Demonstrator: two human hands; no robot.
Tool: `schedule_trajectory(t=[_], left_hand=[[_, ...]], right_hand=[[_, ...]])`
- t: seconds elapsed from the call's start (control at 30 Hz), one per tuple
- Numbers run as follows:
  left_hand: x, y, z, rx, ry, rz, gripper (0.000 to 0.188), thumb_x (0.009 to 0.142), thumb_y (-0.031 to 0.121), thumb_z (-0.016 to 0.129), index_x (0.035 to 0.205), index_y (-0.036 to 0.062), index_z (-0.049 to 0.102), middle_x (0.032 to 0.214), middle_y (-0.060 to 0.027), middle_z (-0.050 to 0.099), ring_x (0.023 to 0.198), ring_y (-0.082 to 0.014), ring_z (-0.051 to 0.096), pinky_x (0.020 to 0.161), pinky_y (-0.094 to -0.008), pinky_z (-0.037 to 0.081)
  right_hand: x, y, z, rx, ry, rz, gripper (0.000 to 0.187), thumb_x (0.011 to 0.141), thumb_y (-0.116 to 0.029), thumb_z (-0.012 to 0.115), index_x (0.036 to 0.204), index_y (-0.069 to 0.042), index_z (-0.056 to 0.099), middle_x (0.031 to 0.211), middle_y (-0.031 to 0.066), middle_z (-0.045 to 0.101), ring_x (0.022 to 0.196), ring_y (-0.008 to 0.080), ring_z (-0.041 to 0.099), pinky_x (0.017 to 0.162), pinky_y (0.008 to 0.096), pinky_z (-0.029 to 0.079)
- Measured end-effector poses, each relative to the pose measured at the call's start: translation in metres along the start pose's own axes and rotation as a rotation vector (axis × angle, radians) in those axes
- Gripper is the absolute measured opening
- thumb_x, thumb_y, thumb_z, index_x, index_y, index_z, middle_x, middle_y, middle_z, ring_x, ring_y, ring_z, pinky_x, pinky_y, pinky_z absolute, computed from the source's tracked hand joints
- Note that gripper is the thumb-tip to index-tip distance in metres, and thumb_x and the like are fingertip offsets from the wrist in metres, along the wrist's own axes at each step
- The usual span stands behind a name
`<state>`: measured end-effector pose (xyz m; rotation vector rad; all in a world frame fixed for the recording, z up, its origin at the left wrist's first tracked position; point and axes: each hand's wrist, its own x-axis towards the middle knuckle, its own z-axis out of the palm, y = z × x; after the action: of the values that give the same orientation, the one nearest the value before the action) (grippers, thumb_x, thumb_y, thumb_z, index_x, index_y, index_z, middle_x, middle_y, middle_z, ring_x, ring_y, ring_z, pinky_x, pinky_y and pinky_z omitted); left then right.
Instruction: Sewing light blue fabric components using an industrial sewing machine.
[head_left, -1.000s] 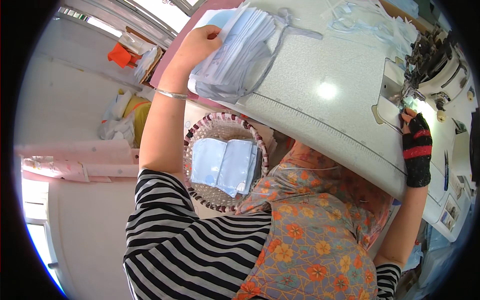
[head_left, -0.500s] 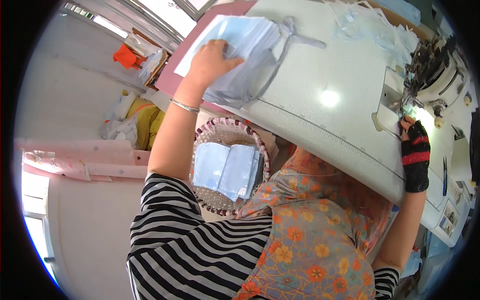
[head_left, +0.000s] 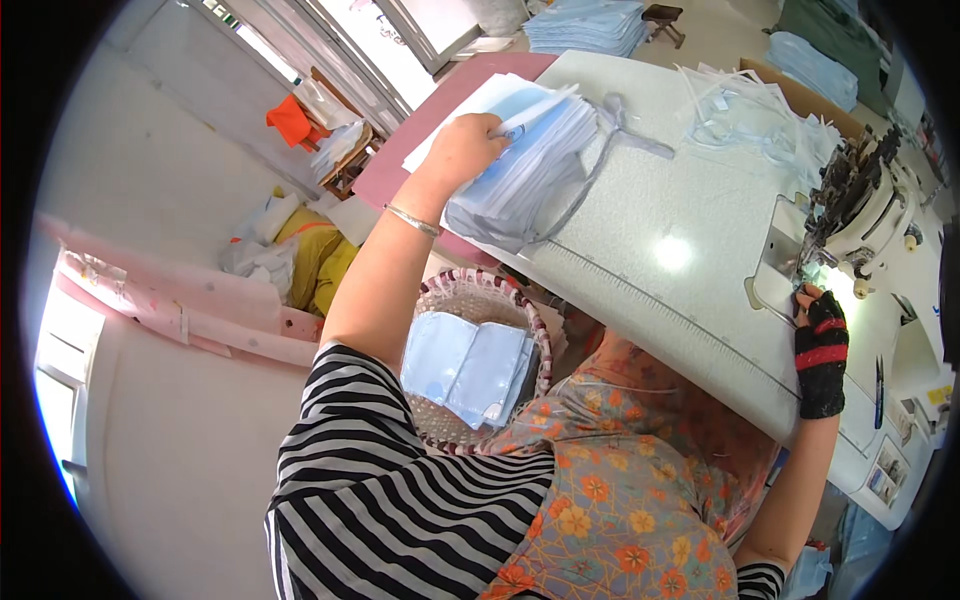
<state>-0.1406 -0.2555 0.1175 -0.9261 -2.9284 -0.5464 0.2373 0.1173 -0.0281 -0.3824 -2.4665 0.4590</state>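
A stack of light blue and white fabric pieces [head_left: 530,170] lies at the table's left end, with a grey tie strip [head_left: 590,170] running round its right side. My left hand [head_left: 462,152] is on top of it, fingers closed on the edge of the top fabric piece [head_left: 548,108], which is partly raised. At the right, a sewing machine [head_left: 868,200] has its lamp lit. My right hand [head_left: 822,350], in a black fingerless glove with red stripes, is beside the needle area. Its fingertips are curled together; what they hold, if anything, is too small to make out.
Below the table's front edge stands a woven basket [head_left: 545,365] with light blue pieces [head_left: 465,365] in it. White straps and scraps [head_left: 765,120] are heaped at the table's back. Dark tweezers [head_left: 879,392] lie right of my gloved hand. Blue stacks [head_left: 585,28] stand beyond the table.
My left hand has gone from lying spread on the stack to gripping the top piece, whose edge has lifted. My right hand stays by the needle. The whole view has shifted slightly.
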Motion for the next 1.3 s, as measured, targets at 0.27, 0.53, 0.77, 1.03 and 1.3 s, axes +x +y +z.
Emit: schedule_trajectory(t=[0.27, 0.53, 0.77, 1.03, 1.3], left_hand=[[0.0, 0.022, -0.004, 0.525, 0.248, 0.305, 0.008, 0.086, 0.011, 0.058, 0.084, 0.0073, 0.065, 0.074, -0.0151, 0.067, 0.075, -0.0346, 0.068, 0.065, -0.0455, 0.053], [-0.03, 0.103, 0.029, 0.322, 0.196, 0.587, 0.026, 0.084, 0.005, 0.053, 0.109, 0.0018, 0.06, 0.075, -0.0175, 0.067, 0.072, -0.0363, 0.068, 0.061, -0.0464, 0.053], [-0.09, 0.198, 0.137, -0.196, -0.385, 0.633, 0.031, 0.09, 0.014, 0.052, 0.116, -0.0004, 0.059, 0.083, -0.0238, 0.068, 0.078, -0.0423, 0.066, 0.071, -0.0529, 0.051], [-0.091, 0.228, 0.161, -0.482, -0.438, 0.739, 0.029, 0.095, 0.027, 0.055, 0.099, 0.0006, 0.065, 0.089, -0.022, 0.067, 0.085, -0.0407, 0.064, 0.075, -0.0502, 0.049], [-0.08, 0.239, 0.177, -0.222, -0.021, 0.943, 0.02, 0.081, 0.019, 0.068, 0.091, 0.0025, 0.062, 0.1, -0.0123, 0.063, 0.087, -0.0332, 0.062, 0.075, -0.0432, 0.052]], right_hand=[[-0.002, 0.019, 0.011, -0.032, 0.005, -0.029, 0.019, 0.087, -0.001, 0.063, 0.104, -0.007, 0.07, 0.113, 0.0145, 0.068, 0.107, 0.0338, 0.063, 0.095, 0.0417, 0.049], [-0.007, 0.021, 0.005, -0.043, 0.011, -0.007, 0.018, 0.086, 0.0, 0.064, 0.101, -0.007, 0.07, 0.112, 0.0143, 0.069, 0.106, 0.034, 0.063, 0.095, 0.0427, 0.049], [-0.006, -0.03, -0.011, -0.03, -0.012, 0.027, 0.023, 0.086, 0.001, 0.062, 0.105, -0.006, 0.071, 0.111, 0.0134, 0.069, 0.106, 0.0324, 0.064, 0.094, 0.0389, 0.05], [-0.031, -0.07, -0.017, 0.101, -0.015, 0.003, 0.027, 0.08, 0.003, 0.062, 0.105, -0.005, 0.069, 0.116, 0.0173, 0.066, 0.103, 0.0363, 0.064, 0.088, 0.0421, 0.053], [-0.041, -0.084, -0.017, 0.041, -0.011, -0.04, 0.033, 0.078, 0.002, 0.064, 0.11, -0.007, 0.067, 0.114, 0.0161, 0.065, 0.107, 0.0361, 0.062, 0.092, 0.0445, 0.051]])
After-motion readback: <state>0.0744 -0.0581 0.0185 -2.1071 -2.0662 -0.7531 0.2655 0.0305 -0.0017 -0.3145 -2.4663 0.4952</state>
